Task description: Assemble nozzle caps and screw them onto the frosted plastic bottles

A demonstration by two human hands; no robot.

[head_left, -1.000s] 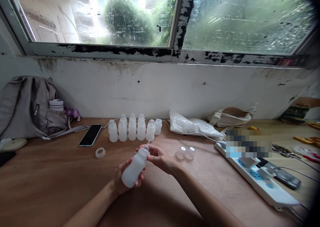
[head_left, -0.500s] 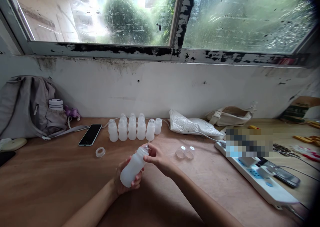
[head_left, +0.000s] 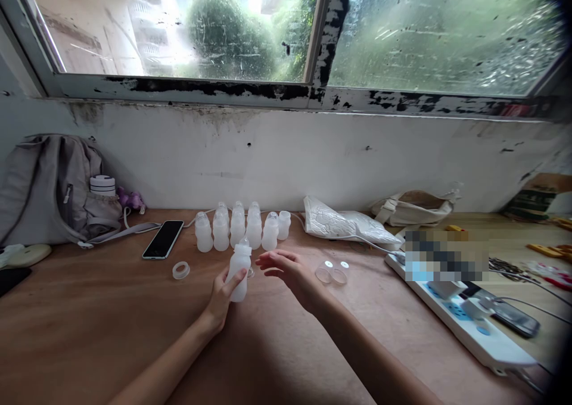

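Observation:
My left hand [head_left: 223, 295] is wrapped round a frosted baby bottle [head_left: 240, 268], held nearly upright with a nipple at its top. To the right of it my right hand [head_left: 288, 271] is stretched out, fingers apart and holding nothing. A small clear round piece [head_left: 251, 272] shows just beside the bottle; I cannot tell exactly what it is. Behind stand several similar frosted bottles [head_left: 220, 232] in a cluster, and the rightmost bottle [head_left: 283, 225] is shorter, without a visible nipple. Right of my right hand lie two clear caps [head_left: 340, 274].
A white ring [head_left: 180, 270] and a phone [head_left: 163, 240] lie to the left, near a grey backpack [head_left: 49, 190]. A white plastic package [head_left: 344, 223] rests against the wall. On the right, a power strip [head_left: 500, 348] carries plugs and cables.
The bottle in my left hand has gone from tilted to nearly upright and moved away from me. My right hand has let go of its nipple end and opened.

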